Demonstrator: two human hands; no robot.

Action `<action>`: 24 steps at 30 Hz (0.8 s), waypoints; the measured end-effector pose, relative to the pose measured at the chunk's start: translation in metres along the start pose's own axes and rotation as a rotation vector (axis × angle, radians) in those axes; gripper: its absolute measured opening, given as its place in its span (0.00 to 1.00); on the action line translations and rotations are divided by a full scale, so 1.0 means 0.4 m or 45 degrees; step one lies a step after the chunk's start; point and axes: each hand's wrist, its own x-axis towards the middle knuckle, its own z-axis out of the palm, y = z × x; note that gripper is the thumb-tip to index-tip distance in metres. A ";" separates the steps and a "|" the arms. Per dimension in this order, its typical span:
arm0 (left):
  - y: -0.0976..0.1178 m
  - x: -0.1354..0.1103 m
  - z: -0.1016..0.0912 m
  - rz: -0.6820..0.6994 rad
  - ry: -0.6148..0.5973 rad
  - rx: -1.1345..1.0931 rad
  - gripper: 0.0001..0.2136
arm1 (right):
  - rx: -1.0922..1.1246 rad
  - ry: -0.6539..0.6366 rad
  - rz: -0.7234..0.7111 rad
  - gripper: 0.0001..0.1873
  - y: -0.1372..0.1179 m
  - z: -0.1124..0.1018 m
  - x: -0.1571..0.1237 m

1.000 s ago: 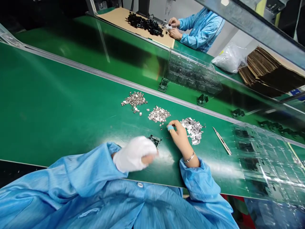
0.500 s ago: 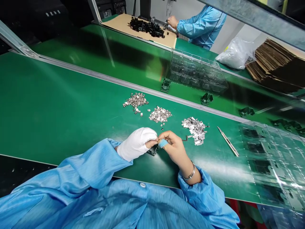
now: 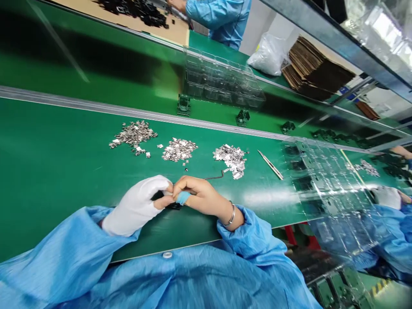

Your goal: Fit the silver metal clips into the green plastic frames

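My left hand (image 3: 138, 205), in a white glove with bare fingertips, is closed around a small black part (image 3: 174, 206). Most of that part is hidden by the fingers. My right hand (image 3: 201, 195), bare with blue tape on the thumb and a bracelet at the wrist, meets the left fingertips in a pinch over the part; whatever lies in that pinch is too small to make out. A hex key (image 3: 216, 177) lies just beyond my right hand. Farther off are three piles of small metal pieces: a left pile (image 3: 135, 134), a middle pile (image 3: 179, 149) and a right pile (image 3: 232, 159).
A craft knife (image 3: 271, 165) lies right of the piles. Clear plastic trays (image 3: 328, 189) with dark parts cover the right side. Behind a metal rail (image 3: 138, 115) are several black parts and another clear tray (image 3: 225, 81). Co-workers' blue sleeves (image 3: 215, 15) show at back and right.
The view has swung to the right, so everything appears farther left and a co-worker's gloved hand shows at right. My two hands stay together at the black part.
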 end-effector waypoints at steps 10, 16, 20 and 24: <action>-0.022 -0.009 0.002 0.328 -0.011 0.210 0.12 | -0.011 -0.075 0.116 0.01 0.007 -0.007 -0.003; -0.057 -0.001 -0.045 0.102 -0.189 0.226 0.35 | -0.256 0.329 0.006 0.04 0.011 -0.055 -0.001; -0.073 0.006 -0.025 -0.126 -0.483 0.179 0.28 | -0.442 0.341 -0.028 0.05 0.024 -0.060 0.001; -0.063 0.010 0.012 -0.157 -0.344 0.065 0.20 | -0.674 0.205 -0.173 0.10 0.029 -0.042 0.003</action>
